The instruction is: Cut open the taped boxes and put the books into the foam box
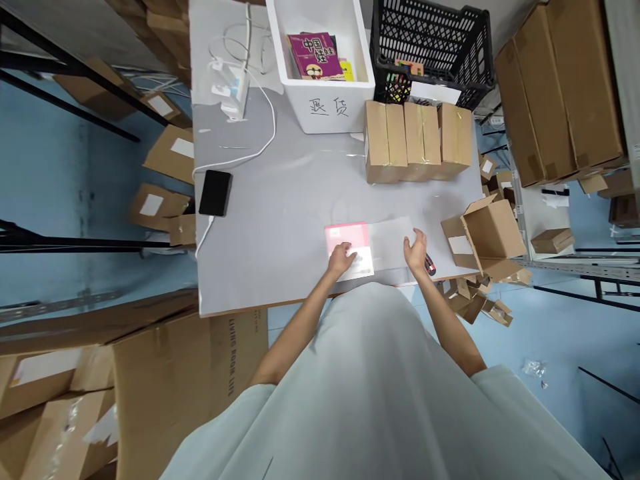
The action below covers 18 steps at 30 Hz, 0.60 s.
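A flat pink-and-white booklet or thin box (364, 253) lies near the front edge of the table. On its lower left part rests my left hand (341, 261), with the thumb apart from the fingers and no grip showing. To the booklet's right is a pale, flat sheet or plastic sleeve (389, 241); I cannot tell whether they overlap. My right hand (415, 251) is at the sleeve's right end, palm turned inward, fingers apart, with nothing held. Just right of that hand lies a red-and-black tool (430, 265), partly hidden, its kind unclear.
An open cardboard box (493, 230) sits at the table's right edge. Behind are three taped cartons (420, 143), a white bin (325, 107) with books and a black crate (435, 40). A phone (215, 193) on a white cable and a power strip (235, 93) occupy the left.
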Tool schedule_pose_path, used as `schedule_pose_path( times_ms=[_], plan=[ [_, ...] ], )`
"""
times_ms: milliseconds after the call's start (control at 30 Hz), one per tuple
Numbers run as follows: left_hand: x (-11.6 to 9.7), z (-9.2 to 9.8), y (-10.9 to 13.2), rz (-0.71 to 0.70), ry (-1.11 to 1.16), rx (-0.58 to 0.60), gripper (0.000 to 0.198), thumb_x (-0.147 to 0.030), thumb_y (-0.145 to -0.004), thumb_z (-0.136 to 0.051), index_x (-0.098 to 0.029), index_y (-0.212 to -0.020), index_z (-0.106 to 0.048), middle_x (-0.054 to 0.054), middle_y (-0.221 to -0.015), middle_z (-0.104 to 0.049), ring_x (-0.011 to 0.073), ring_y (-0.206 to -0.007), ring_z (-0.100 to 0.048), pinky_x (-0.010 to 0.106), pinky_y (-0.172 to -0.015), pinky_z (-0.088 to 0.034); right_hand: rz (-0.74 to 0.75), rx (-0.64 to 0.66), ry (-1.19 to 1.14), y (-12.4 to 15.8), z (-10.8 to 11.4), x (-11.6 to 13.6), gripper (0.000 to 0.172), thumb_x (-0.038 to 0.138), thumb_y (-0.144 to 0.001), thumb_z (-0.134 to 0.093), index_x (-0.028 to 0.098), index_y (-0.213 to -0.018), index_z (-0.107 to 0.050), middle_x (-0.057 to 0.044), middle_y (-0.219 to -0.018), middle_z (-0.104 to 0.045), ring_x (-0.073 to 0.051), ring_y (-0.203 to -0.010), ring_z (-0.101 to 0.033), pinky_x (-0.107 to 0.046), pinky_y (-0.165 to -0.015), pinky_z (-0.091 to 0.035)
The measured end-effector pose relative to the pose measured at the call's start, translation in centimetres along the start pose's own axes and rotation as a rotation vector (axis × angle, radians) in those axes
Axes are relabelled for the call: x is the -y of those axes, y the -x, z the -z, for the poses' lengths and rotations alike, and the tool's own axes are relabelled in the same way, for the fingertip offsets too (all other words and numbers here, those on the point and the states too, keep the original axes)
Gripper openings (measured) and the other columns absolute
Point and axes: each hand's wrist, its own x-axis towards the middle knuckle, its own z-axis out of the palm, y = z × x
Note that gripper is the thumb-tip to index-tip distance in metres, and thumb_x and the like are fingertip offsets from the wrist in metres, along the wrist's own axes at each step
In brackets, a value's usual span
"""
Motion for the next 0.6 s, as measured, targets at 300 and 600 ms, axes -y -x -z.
schedule_pose_path(
  times_ms=[300,600],
  plan=[
    [-2.8,-5.6,0.3,0.021,-0.323,0.063,0.069,-0.037,-0.072,-0.096,-0.01,-0.124,-0.06,0.034,-0.146,-0.052,0.0547,-0.144,-0.045,0.057,-0.115,-0.04,-0.26,0.325,0.153,0.8,-7.7,2.6,0.054,0.035,-0.1,-0.069,0.007,-0.146,-0.061,-0.032,-0.161,-0.051,-0.039,-0.145,-0.058,-0.046,-0.12,-0.048],
    [-2.9,-6.0,2.1,0.014,-0.453,-0.001,0.069,-0.034,-0.076,-0.093,-0.016,-0.133,-0.057,0.024,-0.146,-0.051,0.0453,-0.142,-0.048,0.056,-0.121,-0.04,-0.204,0.329,-0.098,0.8,-10.1,2.1,0.015,0.016,-0.093,-0.061,0.017,-0.104,-0.071,-0.02,-0.14,-0.067,-0.03,-0.141,-0.058,-0.041,-0.121,-0.045]
  ],
)
